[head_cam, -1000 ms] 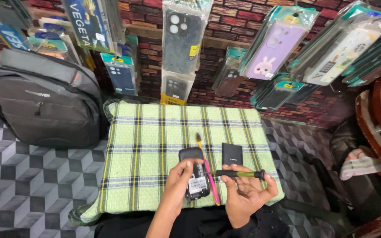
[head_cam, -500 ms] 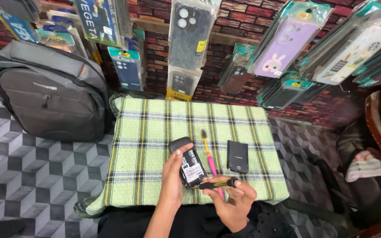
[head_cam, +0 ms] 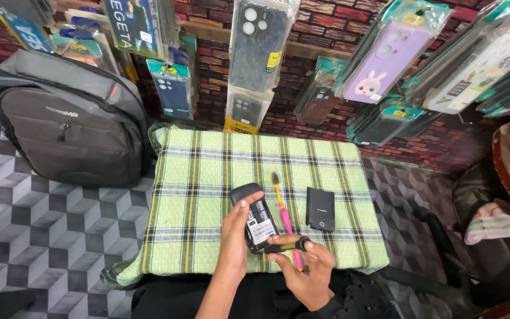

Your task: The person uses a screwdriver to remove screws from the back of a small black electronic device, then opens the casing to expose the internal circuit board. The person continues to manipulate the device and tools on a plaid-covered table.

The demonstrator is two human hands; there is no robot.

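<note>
Tech A: On the checked green cloth [head_cam: 208,177], count items.

Tech B: One toothbrush [head_cam: 283,211], one black battery pack [head_cam: 320,208], one open-backed phone [head_cam: 256,217], one small screwdriver [head_cam: 290,244].

Tech A: Hand positions?

Tech B: Left hand [head_cam: 235,239] clasps the phone from its left edge, just above the cloth. Right hand [head_cam: 307,273] pinches the screwdriver, tip at the phone's lower edge.

Tech A: Obscured?

Tech B: Phone interior indistinct; toothbrush handle partly covered.

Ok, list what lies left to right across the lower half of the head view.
Grey backpack → left hand → small black phone with its back open → toothbrush → flat black back cover.
</note>
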